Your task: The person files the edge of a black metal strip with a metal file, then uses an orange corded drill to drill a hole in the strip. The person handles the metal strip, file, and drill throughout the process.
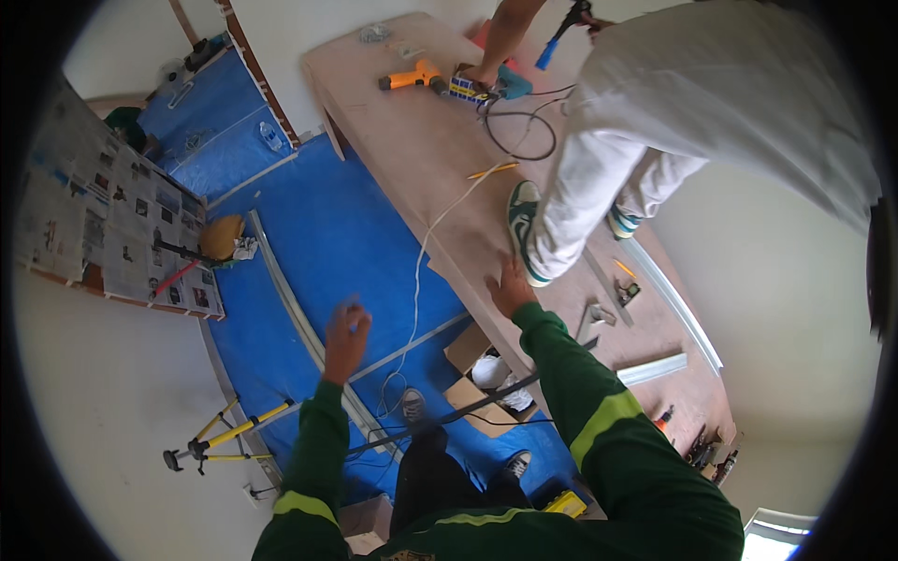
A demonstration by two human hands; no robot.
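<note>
My left hand (347, 344) is raised over the blue-covered floor, near a long metal channel (296, 313). Its fingers are loosely curled and a little blurred, with nothing visible in them. My right hand (512, 288) reaches the near edge of the long wooden bench (374, 89), fingers apart and empty, close to a co-worker's green and white shoe (524, 224). The co-worker stands on the bench in white trousers (594, 192). One of the co-worker's hands (482, 75) is at a small blue and yellow box (468, 89); a blue-tipped black tool (561, 33) is beside them.
An orange drill (412, 77), a pencil (493, 171), a combination square (613, 290) and metal channel pieces (652, 368) lie on the bench. A white cord (418, 280) trails to the floor. An open carton (472, 411) and a yellow tripod (229, 435) stand below.
</note>
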